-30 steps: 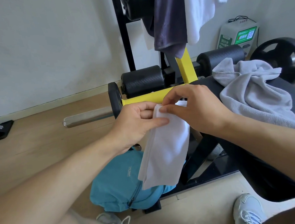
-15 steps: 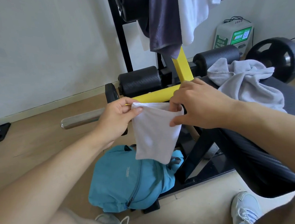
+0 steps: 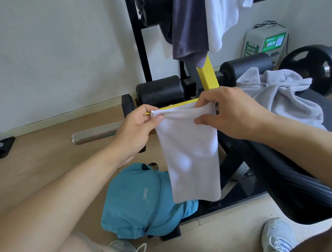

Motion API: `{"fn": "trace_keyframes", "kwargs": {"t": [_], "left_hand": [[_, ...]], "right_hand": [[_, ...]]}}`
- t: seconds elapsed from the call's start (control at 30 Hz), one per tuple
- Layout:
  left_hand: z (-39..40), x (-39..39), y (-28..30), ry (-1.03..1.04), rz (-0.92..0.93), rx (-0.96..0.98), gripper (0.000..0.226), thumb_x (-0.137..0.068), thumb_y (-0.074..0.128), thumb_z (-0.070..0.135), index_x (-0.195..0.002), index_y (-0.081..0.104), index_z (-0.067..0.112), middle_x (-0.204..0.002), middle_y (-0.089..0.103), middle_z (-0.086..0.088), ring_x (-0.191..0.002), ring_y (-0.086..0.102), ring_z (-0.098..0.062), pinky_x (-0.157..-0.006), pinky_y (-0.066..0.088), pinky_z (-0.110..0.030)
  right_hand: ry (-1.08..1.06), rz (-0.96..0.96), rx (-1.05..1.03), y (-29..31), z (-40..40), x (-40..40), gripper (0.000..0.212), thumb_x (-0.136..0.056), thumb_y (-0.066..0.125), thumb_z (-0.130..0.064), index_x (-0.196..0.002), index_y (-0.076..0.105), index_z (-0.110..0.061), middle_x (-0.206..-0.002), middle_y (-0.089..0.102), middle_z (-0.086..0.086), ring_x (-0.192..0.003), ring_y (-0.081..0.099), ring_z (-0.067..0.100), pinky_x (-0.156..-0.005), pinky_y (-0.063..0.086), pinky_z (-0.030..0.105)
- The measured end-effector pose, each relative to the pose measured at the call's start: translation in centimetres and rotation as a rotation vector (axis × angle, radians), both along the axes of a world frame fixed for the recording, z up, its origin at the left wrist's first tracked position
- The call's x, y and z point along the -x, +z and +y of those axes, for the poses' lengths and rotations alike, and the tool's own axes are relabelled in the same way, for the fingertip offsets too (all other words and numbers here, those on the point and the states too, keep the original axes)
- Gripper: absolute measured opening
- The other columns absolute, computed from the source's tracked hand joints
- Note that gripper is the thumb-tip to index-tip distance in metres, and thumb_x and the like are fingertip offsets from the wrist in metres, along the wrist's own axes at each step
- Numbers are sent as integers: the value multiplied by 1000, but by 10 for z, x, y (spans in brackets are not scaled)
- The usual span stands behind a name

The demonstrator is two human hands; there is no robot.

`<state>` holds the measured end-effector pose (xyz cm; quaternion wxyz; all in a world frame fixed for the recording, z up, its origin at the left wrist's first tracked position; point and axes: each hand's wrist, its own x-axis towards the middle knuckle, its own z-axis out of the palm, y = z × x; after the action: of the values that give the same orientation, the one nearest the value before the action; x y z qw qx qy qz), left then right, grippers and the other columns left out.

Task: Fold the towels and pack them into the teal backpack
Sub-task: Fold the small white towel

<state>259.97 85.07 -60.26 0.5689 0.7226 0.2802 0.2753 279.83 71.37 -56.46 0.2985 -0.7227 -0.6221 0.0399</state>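
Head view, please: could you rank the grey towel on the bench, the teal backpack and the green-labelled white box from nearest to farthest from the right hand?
From the right hand, which pinches the white towel:
1. Grey towel, crumpled on the bench just beside it, to the right.
2. Teal backpack, on the floor below, to the left.
3. Green-labelled white box, back by the wall.

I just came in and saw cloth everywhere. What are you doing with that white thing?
A person is folding a small white towel. The left hand pinches one top corner and the right hand pinches the other, so it hangs down in the air. Right below it a teal backpack lies on the floor, where the towel should go. A grey towel lies crumpled on the black bench, and two more towels, dark and white, hang from the rack.
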Motion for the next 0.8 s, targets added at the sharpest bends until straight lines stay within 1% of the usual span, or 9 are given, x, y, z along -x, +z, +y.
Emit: {"fn": "trace_keyframes", "kwargs": {"t": [0.07,0.13,0.23,0.3,0.37,0.43,0.53,0.67,0.8], "left_hand": [[-5,-1,1,-65,-16,73,13,-105,50,7,-103,60,14,-88,77,5,-85,70,-7,-81,54,-21],[-9,-2,2,-105,-39,125,15,-105,47,7,-105,60,14,-92,76,1,-85,70,-9,-76,54,-20],[-13,-3,4,-140,-51,148,16,-107,45,9,-108,59,16,-98,72,-3,-87,67,-11,-77,55,-23],[-14,-3,6,-136,-67,141,15,-105,48,9,-108,61,17,-99,71,0,-89,67,-10,-79,58,-27],[-15,-5,7,-108,-97,113,17,-102,55,6,-105,67,17,-98,69,1,-89,68,-12,-81,61,-31],[-16,-6,6,-107,-107,84,22,-98,60,4,-99,73,21,-94,70,2,-87,68,-16,-82,60,-37],[-18,-6,4,-178,-48,21,30,-96,64,6,-92,80,31,-92,74,5,-90,66,-19,-89,55,-46],[-21,-6,4,-202,-33,-27,27,-94,67,6,-95,80,30,-96,77,6,-88,70,-12,-89,56,-38],[-15,-4,1,-153,-55,0,16,-88,73,15,-93,79,29,-92,77,2,-87,68,-19,-82,57,-39]], "right_hand": [[-33,54,-11,0,-1,0,23,-77,85,-27,-85,64,-26,-69,54,-12,-67,51,-2,-58,37,14],[-68,116,-37,0,-1,-1,33,-72,88,-29,-93,63,-29,-68,49,-9,-64,48,4,-57,37,16],[-101,124,-56,4,0,-2,58,-68,91,-30,-117,60,-35,-82,47,-11,-76,51,7,-66,41,22],[-89,79,0,7,-1,-1,73,-67,92,-33,-129,55,-41,-94,47,-14,-82,52,4,-69,41,19],[-52,7,139,7,-4,1,69,-66,90,-44,-126,57,-43,-101,52,-16,-88,55,6,-74,45,22],[-43,-54,288,5,-6,7,56,-64,85,-58,-113,63,-43,-98,58,-18,-90,58,6,-80,52,34],[-42,-105,352,2,-7,17,52,-63,76,-73,-104,62,-43,-91,59,-20,-87,55,1,-79,52,37],[-37,-35,313,-2,1,35,48,-69,70,-77,-90,62,-35,-76,60,-12,-76,57,7,-63,44,32],[17,-64,328,-3,6,43,33,-83,66,-66,-93,67,-34,-75,62,-9,-76,59,12,-69,52,37]]}}
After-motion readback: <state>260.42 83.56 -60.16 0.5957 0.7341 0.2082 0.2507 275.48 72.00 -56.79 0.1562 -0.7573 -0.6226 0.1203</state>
